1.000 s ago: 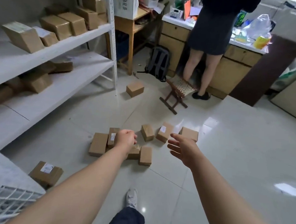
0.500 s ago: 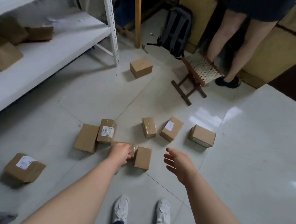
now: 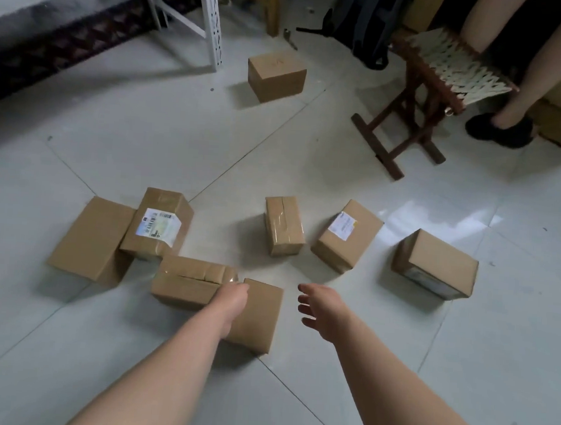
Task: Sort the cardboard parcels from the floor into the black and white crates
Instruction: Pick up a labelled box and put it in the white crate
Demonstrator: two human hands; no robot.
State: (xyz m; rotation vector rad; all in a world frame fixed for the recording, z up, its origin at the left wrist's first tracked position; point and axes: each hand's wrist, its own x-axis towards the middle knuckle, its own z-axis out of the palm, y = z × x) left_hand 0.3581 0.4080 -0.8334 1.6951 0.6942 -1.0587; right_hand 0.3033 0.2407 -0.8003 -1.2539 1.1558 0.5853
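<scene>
— On the floor (image 3: 309, 155), near the feet: seven cardboard parcels in a loose scatter, an eighth parcel (image 3: 276, 74) well apart by the white shelf leg (image 3: 212, 24). No crate, black or white, anywhere in view.

— Step in hand?

— Looks like the pick-up, the very start of a sort. Left hand (image 3: 231, 299) down at the seam between the taped parcel (image 3: 189, 280) and the plain parcel (image 3: 260, 313), fingers curled out of sight over the edge. Touching, probably; gripping or not, cannot tell.

— And the right?

— Right hand (image 3: 322, 308) hanging above bare tile just beside the plain parcel, fingers spread, holding nothing.

— Next move?

— Likely closing on one or both of those near parcels. Needs a firm hold across the short sides, since glossy tape on the left one may slip. Then a lift clear of the labelled parcel (image 3: 156, 226) lying close behind, and a turn toward the crates, wherever standing.

— Anything in the way?

— Folding stool (image 3: 437, 90) and somebody's legs (image 3: 516, 92) at far right, both well clear of the reach.
</scene>
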